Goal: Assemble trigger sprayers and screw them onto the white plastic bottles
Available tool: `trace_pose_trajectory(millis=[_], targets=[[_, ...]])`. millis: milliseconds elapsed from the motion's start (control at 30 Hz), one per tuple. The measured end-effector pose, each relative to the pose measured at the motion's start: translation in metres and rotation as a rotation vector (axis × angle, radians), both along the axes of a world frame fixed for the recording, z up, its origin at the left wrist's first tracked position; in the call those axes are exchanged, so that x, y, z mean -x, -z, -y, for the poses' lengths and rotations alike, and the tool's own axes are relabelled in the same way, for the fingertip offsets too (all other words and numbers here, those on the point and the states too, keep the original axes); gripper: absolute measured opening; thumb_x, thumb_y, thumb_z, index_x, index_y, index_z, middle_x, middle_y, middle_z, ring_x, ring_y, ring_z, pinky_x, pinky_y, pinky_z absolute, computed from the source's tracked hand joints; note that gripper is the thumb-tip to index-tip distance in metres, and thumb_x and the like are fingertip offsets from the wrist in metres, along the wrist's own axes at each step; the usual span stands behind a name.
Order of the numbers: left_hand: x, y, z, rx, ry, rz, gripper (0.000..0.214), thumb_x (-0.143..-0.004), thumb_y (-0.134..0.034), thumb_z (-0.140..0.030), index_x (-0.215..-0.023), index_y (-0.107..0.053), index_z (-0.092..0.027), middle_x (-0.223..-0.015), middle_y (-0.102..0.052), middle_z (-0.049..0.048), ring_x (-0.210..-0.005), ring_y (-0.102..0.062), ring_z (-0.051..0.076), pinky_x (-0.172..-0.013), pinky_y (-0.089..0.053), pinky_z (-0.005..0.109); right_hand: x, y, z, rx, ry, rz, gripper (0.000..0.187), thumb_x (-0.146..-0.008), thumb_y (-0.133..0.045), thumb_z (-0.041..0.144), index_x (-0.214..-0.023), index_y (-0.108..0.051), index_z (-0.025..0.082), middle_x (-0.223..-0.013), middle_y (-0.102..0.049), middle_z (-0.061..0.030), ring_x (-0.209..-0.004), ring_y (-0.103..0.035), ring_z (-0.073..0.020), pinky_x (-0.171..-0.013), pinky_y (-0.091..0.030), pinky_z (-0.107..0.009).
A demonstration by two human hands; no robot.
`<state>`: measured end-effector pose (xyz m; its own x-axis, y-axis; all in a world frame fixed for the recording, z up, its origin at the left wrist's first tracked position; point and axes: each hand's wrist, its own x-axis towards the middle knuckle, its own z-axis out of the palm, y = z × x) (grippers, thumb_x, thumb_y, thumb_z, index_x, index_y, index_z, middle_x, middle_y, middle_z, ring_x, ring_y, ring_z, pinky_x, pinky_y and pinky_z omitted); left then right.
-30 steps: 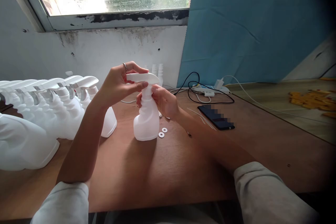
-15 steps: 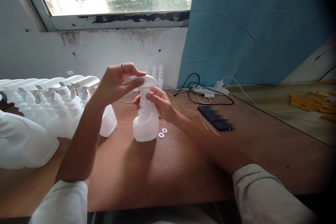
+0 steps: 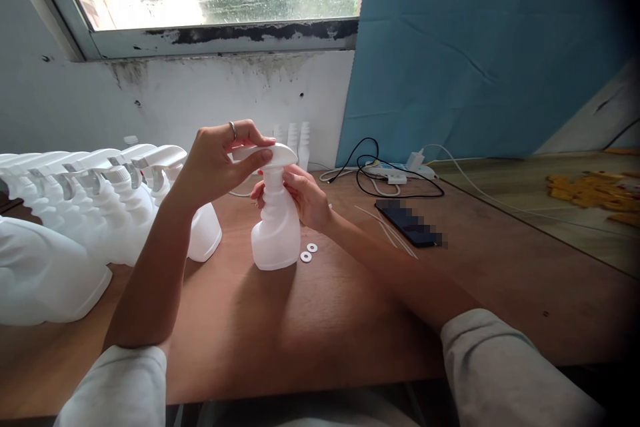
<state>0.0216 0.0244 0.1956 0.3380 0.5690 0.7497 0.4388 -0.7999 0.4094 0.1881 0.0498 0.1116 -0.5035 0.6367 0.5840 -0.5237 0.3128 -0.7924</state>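
A translucent white spray bottle (image 3: 276, 237) stands upright on the brown table, its white trigger spray head (image 3: 281, 155) seated on the neck. My left hand (image 3: 227, 159) grips that spray head from the left, thumb on its near side and fingers over the top. Around the collar just below the head, my right hand (image 3: 306, 197) is closed from the right; some of its fingers are hidden behind the bottle. Two small white washers (image 3: 309, 252) lie on the table beside the bottle's base.
Several white spray bottles (image 3: 115, 213) stand in rows at the left, and one bottle (image 3: 47, 270) is nearer me. Right of my hands are thin white tubes (image 3: 387, 230), a dark phone (image 3: 406, 223), a black cable and a power strip (image 3: 395, 177). Behind is a wall with a window.
My right hand's fingers have shifted slightly higher, towards the collar under the spray head. My left hand keeps its hold, and the bottle stays where it stood.
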Motion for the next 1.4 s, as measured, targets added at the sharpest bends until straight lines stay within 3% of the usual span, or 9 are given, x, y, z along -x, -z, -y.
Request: trace_pose_trajectory(millis=[300, 433, 567, 700, 833, 967, 1033, 1200, 1400], targets=[[0.000, 0.001, 0.001, 0.051, -0.006, -0.045, 0.015, -0.080, -0.067, -0.033, -0.079, -0.065, -0.018, -0.091, -0.073, 0.0040, -0.091, -0.068, 0.019, -0.086, -0.056, 0.032, 0.002, 0.004, -0.005, 0.008, 0.002, -0.017, 0.034, -0.087, -0.057, 0.043, -0.105, -0.052, 0.014, -0.087, -0.068, -0.0086, -0.073, -0.064, -0.0176, -0.062, -0.054, -0.031], [0.001, 0.001, 0.000, 0.071, 0.001, -0.048, 0.016, -0.080, -0.068, -0.034, -0.078, -0.064, -0.018, -0.088, -0.071, 0.0040, -0.092, -0.068, 0.019, -0.083, -0.056, 0.031, 0.004, 0.002, -0.003, 0.035, 0.055, -0.008, 0.051, -0.078, -0.073, 0.038, -0.115, -0.044, 0.021, -0.083, -0.067, -0.0017, -0.069, -0.064, -0.0151, -0.061, -0.054, -0.029], [0.002, 0.001, -0.001, 0.082, -0.004, -0.055, 0.017, -0.080, -0.068, -0.035, -0.078, -0.063, -0.018, -0.087, -0.070, 0.0037, -0.093, -0.068, 0.020, -0.082, -0.056, 0.030, 0.005, -0.001, -0.002, 0.060, 0.022, 0.018, 0.049, -0.080, -0.069, 0.047, -0.113, -0.044, 0.020, -0.081, -0.066, -0.0025, -0.069, -0.064, -0.0163, -0.060, -0.054, -0.030], [0.003, 0.000, -0.001, 0.093, -0.001, -0.062, 0.018, -0.080, -0.068, -0.036, -0.076, -0.063, -0.018, -0.085, -0.070, 0.0036, -0.094, -0.068, 0.020, -0.081, -0.056, 0.029, 0.007, -0.002, 0.000, 0.060, 0.115, 0.035, 0.055, -0.074, -0.077, 0.038, -0.114, -0.044, 0.021, -0.076, -0.065, 0.0004, -0.064, -0.062, -0.0146, -0.058, -0.052, -0.028], [0.003, 0.000, -0.001, 0.104, 0.011, -0.055, 0.019, -0.079, -0.069, -0.036, -0.075, -0.063, -0.018, -0.084, -0.069, 0.0036, -0.094, -0.068, 0.021, -0.082, -0.056, 0.030, 0.008, -0.001, 0.002, 0.030, 0.071, 0.010, 0.049, -0.080, -0.069, 0.041, -0.118, -0.043, 0.021, -0.078, -0.065, -0.0008, -0.066, -0.063, -0.0158, -0.058, -0.053, -0.029], [0.002, 0.000, -0.001, 0.101, 0.027, -0.047, 0.019, -0.079, -0.069, -0.035, -0.075, -0.062, -0.018, -0.082, -0.069, 0.0031, -0.091, -0.068, 0.020, -0.082, -0.055, 0.030, 0.007, -0.002, 0.004, 0.009, 0.142, 0.008, 0.058, -0.076, -0.075, 0.036, -0.122, -0.042, 0.023, -0.077, -0.066, 0.0007, -0.064, -0.063, -0.0145, -0.057, -0.053, -0.027], [0.002, 0.000, -0.001, 0.110, 0.029, -0.050, 0.019, -0.079, -0.069, -0.036, -0.074, -0.062, -0.018, -0.082, -0.069, 0.0029, -0.092, -0.068, 0.020, -0.082, -0.055, 0.030, 0.007, -0.002, 0.005, 0.009, 0.132, 0.000, 0.051, -0.078, -0.071, 0.040, -0.120, -0.046, 0.022, -0.080, -0.067, -0.0011, -0.064, -0.063, -0.0144, -0.057, -0.053, -0.027], [0.002, 0.001, -0.002, 0.104, 0.043, -0.042, 0.019, -0.078, -0.070, -0.035, -0.073, -0.062, -0.018, -0.079, -0.067, 0.0024, -0.097, -0.069, 0.022, -0.083, -0.055, 0.030, 0.007, 0.000, 0.004, 0.035, 0.176, 0.054, 0.031, -0.076, -0.074, 0.038, -0.088, -0.061, 0.014, -0.079, -0.067, -0.0059, -0.066, -0.062, -0.0145, -0.056, -0.053, -0.026], [0.003, 0.001, -0.003, 0.112, 0.034, -0.042, 0.021, -0.078, -0.070, -0.037, -0.073, -0.062, -0.018, -0.079, -0.066, 0.0029, -0.098, -0.068, 0.023, -0.082, -0.056, 0.031, 0.005, 0.000, 0.003, 0.034, 0.088, 0.006, 0.030, -0.080, -0.068, 0.042, -0.090, -0.061, 0.014, -0.083, -0.069, -0.0073, -0.066, -0.062, -0.0152, -0.057, -0.054, -0.029]])
